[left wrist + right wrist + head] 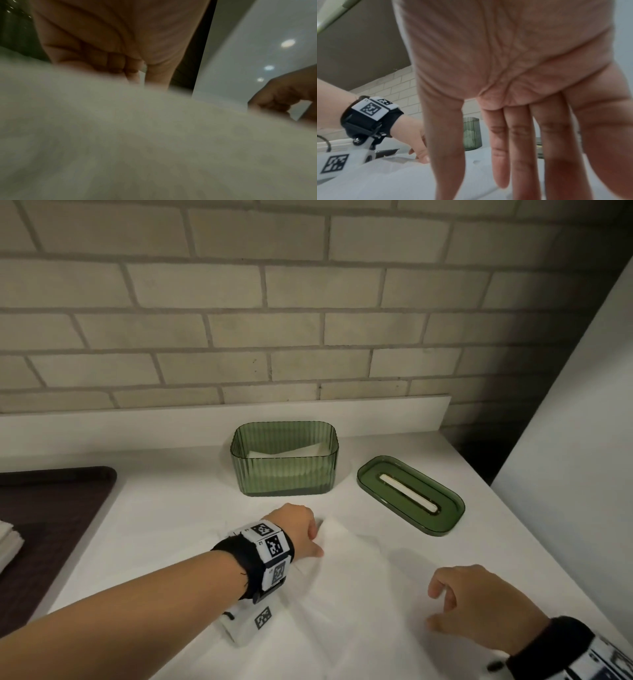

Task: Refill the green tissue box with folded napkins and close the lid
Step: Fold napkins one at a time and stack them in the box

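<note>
Here, green tissue box (284, 458) open-topped at far centre of white counter (178, 508), long axis running left-right, a few folded napkins low inside against the far wall. Lid (411, 495) off, lying flat just right of box and apart from it, slot up, long axis angled near-right. Unfolded napkin (342, 577) spread flat on counter, near side of box, white on white.

Left hand (301, 534) on napkin's far-left corner, fingers curled and pinching a raised flap; box directly beyond those fingers, the nearer hand to it. Right hand (479, 607) over napkin's right side, fingers relaxed, slightly bent, tips down toward the paper, gripping nothing. Judged: a fold in progress, box well short of full, lid step not yet begun. Likely fold line along napkin's left-right run, matching box's long axis.

Hard to make out: napkin's edges against counter; whether right fingertips actually touch the paper. Left wrist view mostly blurred paper, pinch half hidden behind it. Dark tray (51, 508) at far left, cut by frame, white stack (10, 546) on it only partly seen, probably spare napkins.
</note>
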